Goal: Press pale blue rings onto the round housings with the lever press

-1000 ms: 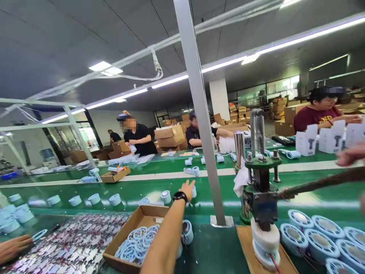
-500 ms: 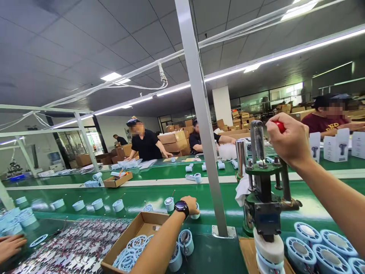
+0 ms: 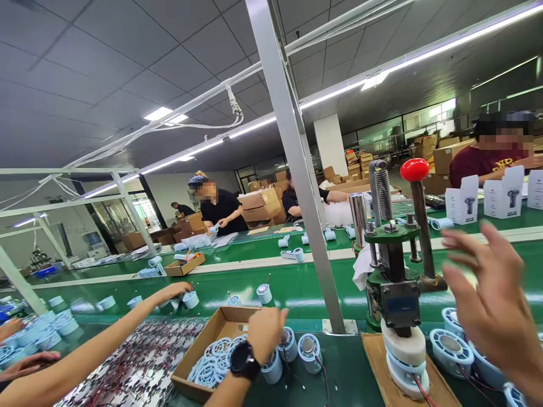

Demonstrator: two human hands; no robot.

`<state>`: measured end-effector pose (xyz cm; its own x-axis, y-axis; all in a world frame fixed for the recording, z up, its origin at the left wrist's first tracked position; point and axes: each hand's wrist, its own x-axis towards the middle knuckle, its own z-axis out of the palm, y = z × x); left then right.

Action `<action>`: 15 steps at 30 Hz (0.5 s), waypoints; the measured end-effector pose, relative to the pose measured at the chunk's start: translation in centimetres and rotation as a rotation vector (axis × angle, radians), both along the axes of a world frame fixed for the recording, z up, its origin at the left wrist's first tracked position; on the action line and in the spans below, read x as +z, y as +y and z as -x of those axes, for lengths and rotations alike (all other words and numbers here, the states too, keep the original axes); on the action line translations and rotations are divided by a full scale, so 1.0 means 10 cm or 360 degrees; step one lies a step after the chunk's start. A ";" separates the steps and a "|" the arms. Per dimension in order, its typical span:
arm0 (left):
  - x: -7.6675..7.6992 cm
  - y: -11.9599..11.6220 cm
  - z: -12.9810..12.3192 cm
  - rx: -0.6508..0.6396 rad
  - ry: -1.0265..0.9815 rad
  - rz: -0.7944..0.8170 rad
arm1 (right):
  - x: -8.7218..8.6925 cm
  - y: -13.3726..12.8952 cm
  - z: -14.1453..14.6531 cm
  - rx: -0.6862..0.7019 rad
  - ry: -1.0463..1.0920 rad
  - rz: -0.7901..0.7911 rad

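Note:
My right hand is in the air, fingers spread, right of the hand press; it holds nothing. The press lever's red knob stands free. Under the press's white pad sits a light blue round housing with red wires. My left hand, with a black watch at the wrist, is over the right side of a cardboard box of light blue rings. Its fingers are mostly hidden. Close by stand light blue motor housings; another housing trails a wire.
From the left, a co-worker's arm reaches to a housing on the green belt. Metallic parts with red wires cover the table. A metal post stands behind it. More housings lie right of the press.
My right hand has let go of the red knob and dropped lower. My left hand has drawn back from the belt, leaving a housing on the table. A co-worker's arm has reached in.

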<state>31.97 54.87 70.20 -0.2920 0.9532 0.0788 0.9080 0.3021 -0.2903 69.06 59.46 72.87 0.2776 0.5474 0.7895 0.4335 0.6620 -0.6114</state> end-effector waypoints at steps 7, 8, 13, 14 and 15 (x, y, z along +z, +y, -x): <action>0.01 -0.26 1.25 0.0182 -0.0206 0.0207 | -1.79 -0.36 0.62 0.0326 0.0067 0.0876; -0.01 -0.28 1.32 0.0162 -0.0244 0.0199 | -1.82 -0.33 0.67 0.0310 0.0094 0.0884; -0.09 -0.24 1.47 0.0001 -0.0420 0.0089 | -1.66 -0.37 0.73 -0.0009 0.0177 0.0518; -0.15 -0.20 1.51 -0.0046 -0.0462 0.0053 | -1.63 -0.42 0.73 -0.0027 0.0134 0.0444; -0.22 -0.14 1.56 -0.0058 -0.0490 -0.0026 | -1.61 -0.48 0.73 -0.0032 0.0074 0.0387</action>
